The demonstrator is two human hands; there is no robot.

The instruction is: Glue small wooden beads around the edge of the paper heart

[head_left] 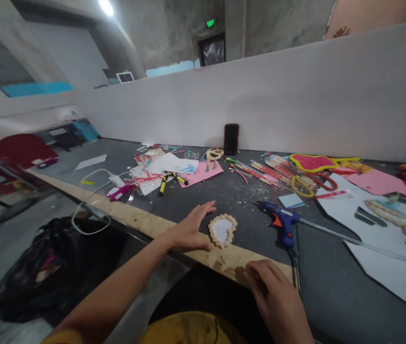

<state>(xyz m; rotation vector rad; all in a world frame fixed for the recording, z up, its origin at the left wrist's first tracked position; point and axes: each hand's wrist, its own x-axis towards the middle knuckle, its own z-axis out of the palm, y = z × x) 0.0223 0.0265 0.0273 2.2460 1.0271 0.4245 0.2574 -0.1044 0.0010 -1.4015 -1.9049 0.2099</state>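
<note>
A small heart-shaped piece (pixel 221 230) lies flat near the table's front edge, with a pale centre and a rim of cream beads or shells. My left hand (pixel 191 229) rests just left of it, open, fingers spread and apart from it. Nearer to me, at the table edge, my right hand (pixel 276 291) is curled with its fingertips together; whatever it pinches, if anything, is hidden. A blue hot glue gun (pixel 284 224) with an orange trigger and a clear glue stick in its back lies to the right of the heart.
Yellow-and-black pliers (pixel 169 181) lie beside pink paper (pixel 206 173) and a purple device (pixel 120 191) with a white cord. A phone (pixel 231 138) leans against the partition. Scissors (pixel 314 185) and white sheets (pixel 396 267) are at right. A black bag (pixel 48 272) sits on the floor, left.
</note>
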